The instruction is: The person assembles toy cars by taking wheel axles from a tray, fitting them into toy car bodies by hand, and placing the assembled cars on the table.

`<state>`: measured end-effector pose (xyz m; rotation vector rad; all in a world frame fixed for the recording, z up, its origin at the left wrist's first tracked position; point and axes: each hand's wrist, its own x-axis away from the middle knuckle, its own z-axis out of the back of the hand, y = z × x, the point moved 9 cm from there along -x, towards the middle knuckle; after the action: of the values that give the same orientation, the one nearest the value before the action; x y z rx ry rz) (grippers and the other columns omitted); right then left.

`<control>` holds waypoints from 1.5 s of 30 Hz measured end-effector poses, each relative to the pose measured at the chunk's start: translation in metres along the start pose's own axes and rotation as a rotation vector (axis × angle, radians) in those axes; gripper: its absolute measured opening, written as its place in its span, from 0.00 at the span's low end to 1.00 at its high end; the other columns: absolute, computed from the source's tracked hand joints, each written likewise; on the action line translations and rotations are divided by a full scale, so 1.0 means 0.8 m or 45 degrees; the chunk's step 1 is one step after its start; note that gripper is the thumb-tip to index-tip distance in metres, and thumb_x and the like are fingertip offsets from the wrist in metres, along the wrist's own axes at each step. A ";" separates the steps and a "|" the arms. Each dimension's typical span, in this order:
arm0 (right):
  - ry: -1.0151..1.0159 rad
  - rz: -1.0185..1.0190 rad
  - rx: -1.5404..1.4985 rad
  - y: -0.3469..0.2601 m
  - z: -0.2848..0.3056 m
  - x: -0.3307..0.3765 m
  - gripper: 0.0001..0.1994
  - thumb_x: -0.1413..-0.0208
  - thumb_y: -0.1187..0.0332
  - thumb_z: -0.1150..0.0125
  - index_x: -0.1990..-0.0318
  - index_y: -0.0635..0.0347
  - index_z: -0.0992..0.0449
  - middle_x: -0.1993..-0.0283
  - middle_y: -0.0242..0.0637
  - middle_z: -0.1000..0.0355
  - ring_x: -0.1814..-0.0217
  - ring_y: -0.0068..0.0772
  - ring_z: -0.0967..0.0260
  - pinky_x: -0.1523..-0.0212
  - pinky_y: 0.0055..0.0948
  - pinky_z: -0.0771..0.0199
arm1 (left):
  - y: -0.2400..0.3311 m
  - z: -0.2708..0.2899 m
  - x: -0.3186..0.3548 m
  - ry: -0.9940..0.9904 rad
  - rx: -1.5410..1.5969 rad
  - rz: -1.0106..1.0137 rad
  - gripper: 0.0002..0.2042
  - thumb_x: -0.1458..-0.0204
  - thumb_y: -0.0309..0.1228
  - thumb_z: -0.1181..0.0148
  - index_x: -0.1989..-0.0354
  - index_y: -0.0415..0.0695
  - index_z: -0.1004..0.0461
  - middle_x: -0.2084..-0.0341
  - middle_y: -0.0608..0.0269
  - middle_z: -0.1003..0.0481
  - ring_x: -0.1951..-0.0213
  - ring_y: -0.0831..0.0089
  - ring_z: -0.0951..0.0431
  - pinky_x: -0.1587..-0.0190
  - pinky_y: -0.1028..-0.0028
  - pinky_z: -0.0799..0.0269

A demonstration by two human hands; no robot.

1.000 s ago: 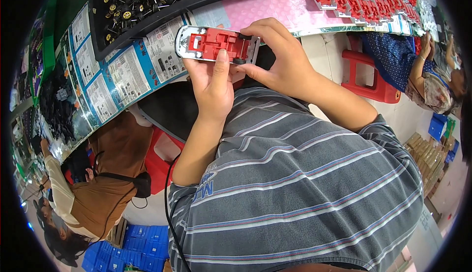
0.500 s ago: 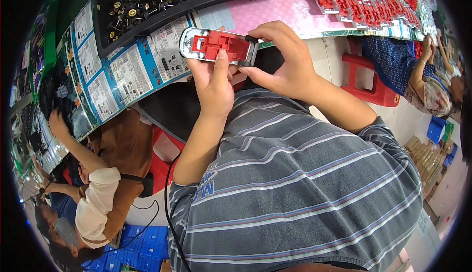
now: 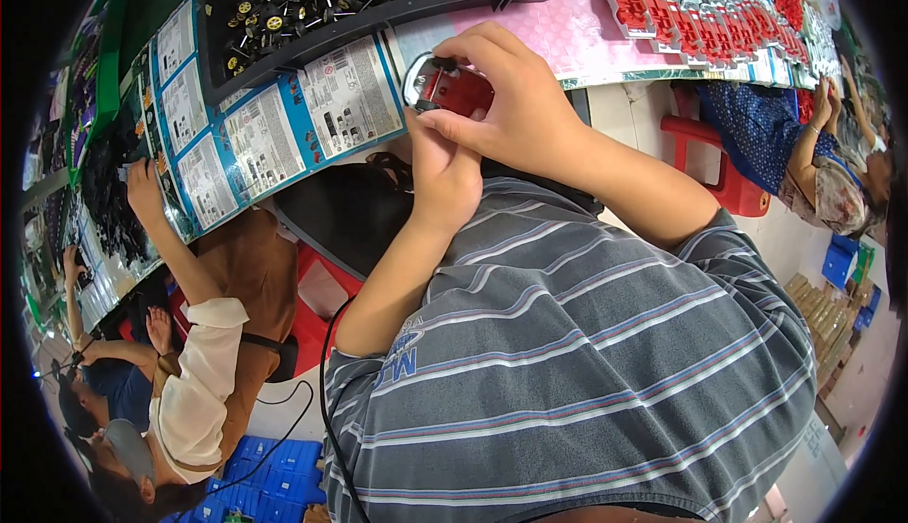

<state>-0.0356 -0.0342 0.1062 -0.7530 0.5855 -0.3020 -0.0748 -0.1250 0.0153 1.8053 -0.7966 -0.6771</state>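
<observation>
In front of me my left hand (image 3: 446,175) is closed around a toy car body (image 3: 465,94) from below, its fingers mostly hidden behind it. The body has a red inner part and a white and silver end that points left. A wheel axle with black wheels (image 3: 426,105) lies across that left end. My right hand (image 3: 530,97) arches over the body, index finger at the far wheel and thumb at the near one, closed on the wheel axle. The body's right end is hidden behind this hand.
A black tray (image 3: 312,45) of wheel axles with yellow hubs stands beyond my hands. Several rows of red and white car bodies (image 3: 700,26) lie at the far right. Printed sheets (image 3: 350,97) cover the table. A co-worker's hand (image 3: 144,192) reaches over black parts at left.
My right hand has moved left, across the car body, from its right end to its left end. Black wheels now show at the left end. My left hand has shifted slightly right.
</observation>
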 end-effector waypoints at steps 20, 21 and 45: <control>0.383 -0.287 0.357 0.154 0.197 -0.089 0.09 0.43 0.69 0.33 0.59 0.65 0.20 0.63 0.40 0.22 0.63 0.31 0.25 0.62 0.29 0.25 | -0.016 0.029 -0.014 0.044 0.115 0.281 0.24 0.32 0.23 0.55 0.29 0.44 0.51 0.33 0.41 0.39 0.38 0.56 0.28 0.42 0.56 0.23; 0.307 -0.339 0.495 0.171 0.204 -0.106 0.08 0.47 0.71 0.32 0.61 0.65 0.20 0.56 0.52 0.22 0.55 0.48 0.21 0.54 0.38 0.22 | -0.014 0.026 -0.014 0.045 0.106 0.284 0.24 0.32 0.23 0.55 0.29 0.44 0.51 0.33 0.41 0.39 0.38 0.56 0.28 0.42 0.56 0.23; 0.281 -0.172 0.178 0.100 0.142 0.000 0.05 0.40 0.73 0.33 0.61 0.64 0.21 0.66 0.32 0.23 0.65 0.19 0.27 0.64 0.22 0.27 | -0.026 0.026 -0.015 0.092 0.247 0.312 0.21 0.33 0.25 0.51 0.34 0.44 0.46 0.39 0.48 0.33 0.41 0.57 0.25 0.43 0.53 0.22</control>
<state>0.0364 0.0846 0.1148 -0.6291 0.7148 -0.5502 -0.0932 -0.1218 -0.0104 1.8530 -1.0434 -0.3840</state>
